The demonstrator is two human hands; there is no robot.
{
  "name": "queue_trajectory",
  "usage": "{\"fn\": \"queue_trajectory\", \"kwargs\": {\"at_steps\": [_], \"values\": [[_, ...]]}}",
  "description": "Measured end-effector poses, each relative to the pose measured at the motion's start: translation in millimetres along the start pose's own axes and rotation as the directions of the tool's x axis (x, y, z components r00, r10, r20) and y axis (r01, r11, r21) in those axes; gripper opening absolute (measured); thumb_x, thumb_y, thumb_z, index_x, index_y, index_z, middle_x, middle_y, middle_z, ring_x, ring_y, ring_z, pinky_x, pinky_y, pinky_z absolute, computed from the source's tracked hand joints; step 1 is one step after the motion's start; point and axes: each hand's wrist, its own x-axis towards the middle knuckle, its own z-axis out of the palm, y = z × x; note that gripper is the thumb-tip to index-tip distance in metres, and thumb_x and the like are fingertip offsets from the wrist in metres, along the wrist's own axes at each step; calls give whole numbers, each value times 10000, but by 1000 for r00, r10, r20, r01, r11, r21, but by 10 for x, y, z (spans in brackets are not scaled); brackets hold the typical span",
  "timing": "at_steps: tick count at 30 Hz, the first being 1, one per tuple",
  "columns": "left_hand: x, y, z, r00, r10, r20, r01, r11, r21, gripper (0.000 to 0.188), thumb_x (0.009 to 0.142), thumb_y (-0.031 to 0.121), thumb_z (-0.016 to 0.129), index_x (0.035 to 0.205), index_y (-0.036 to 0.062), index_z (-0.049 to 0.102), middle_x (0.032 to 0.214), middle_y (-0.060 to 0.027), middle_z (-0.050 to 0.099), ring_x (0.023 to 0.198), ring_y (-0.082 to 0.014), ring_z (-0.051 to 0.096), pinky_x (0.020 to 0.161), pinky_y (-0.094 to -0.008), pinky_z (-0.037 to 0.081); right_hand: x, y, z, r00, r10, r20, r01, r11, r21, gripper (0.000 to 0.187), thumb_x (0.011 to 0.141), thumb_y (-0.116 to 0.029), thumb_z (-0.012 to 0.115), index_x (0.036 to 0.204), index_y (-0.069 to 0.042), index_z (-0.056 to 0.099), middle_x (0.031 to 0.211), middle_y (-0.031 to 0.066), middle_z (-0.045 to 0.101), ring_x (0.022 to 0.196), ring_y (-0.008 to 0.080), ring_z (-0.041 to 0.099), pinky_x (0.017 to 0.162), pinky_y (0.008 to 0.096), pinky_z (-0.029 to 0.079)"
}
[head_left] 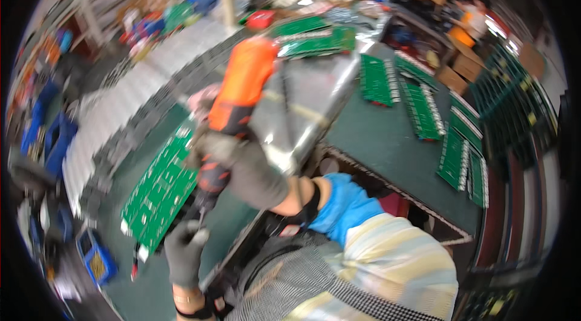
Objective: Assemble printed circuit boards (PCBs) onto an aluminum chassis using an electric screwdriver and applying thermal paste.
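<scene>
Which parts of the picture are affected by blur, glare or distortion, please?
Head view: drill and right hand smeared, probably by motion; head view: white glare on the shiny surface; head view: black corners, straight edges bending near the rim.

Circuit board [162,191] lay on bench [136,294] before me, power driver [245,76] in my right hand [219,148] to its right; more boards [417,106] on table [360,127] right, bin [108,269] left.

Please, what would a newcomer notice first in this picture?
Probably the bright orange power tool, gripped in the gloved right hand near the centre. Next, the large green circuit board left of it, with the gloved left hand close to the tool's lower end. More green boards lie at the right.
</scene>
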Motion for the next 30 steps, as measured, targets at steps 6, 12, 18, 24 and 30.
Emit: {"fn": "queue_trajectory", "kwargs": {"at_steps": [6, 12, 18, 24, 30], "values": [[-72, -228, -156, 997, 41, 59, -32, 989, -146, 645, 760, 164, 759, 1298, -60, 484, 805, 28, 527, 752, -54, 482, 678, -222, 415, 138, 69, 10, 991, -83, 108, 65, 984, 166, 273, 882, -305, 577, 965, -45, 563, 805, 57, 584, 715, 177, 573, 684, 354, 499], [-624, -395, -566, 978, -196, -66, 178, 960, -217, 536, 786, 150, 735, 1233, -58, 525, 807, 39, 512, 753, -35, 459, 678, -201, 391, 310, 98, 290, 956, -277, 97, 272, 960, 60, 288, 879, -283, 596, 992, -21, 558, 869, 82, 585, 764, 193, 605, 850, 452, 505], [-993, -562, -866, 865, -248, -436, 139, 954, -266, 421, 793, 126, 703, 1152, -44, 563, 777, 51, 473, 724, -41, 445, 671, -192, 378, 494, 245, 649, 903, -213, 373, 175, 976, 133, 248, 884, -235, 568, 942, 6, 579, 898, 92, 588, 784, 205, 606, 841, 463, 506], [-786, -670, -905, 786, -149, -600, 76, 986, -146, 521, 732, 148, 782, 1169, -37, 570, 706, 63, 416, 654, -31, 388, 601, -177, 346, 616, 275, 738, 878, -270, 396, 323, 944, -73, 541, 882, -172, 564, 1344, 11, 349, 870, 91, 565, 768, 194, 581, 834, 433, 471], [-567, -665, -872, 772, -89, -629, 201, 973, 110, 729, 701, 322, 830, 1250, -50, 528, 677, 69, 354, 625, -36, 337, 575, -175, 318, 597, 456, 657, 910, -297, 288, 323, 945, -46, 524, 830, -69, 580, 1298, 15, 363, 832, 112, 607, 686, 209, 613, 782, 462, 523]]}}
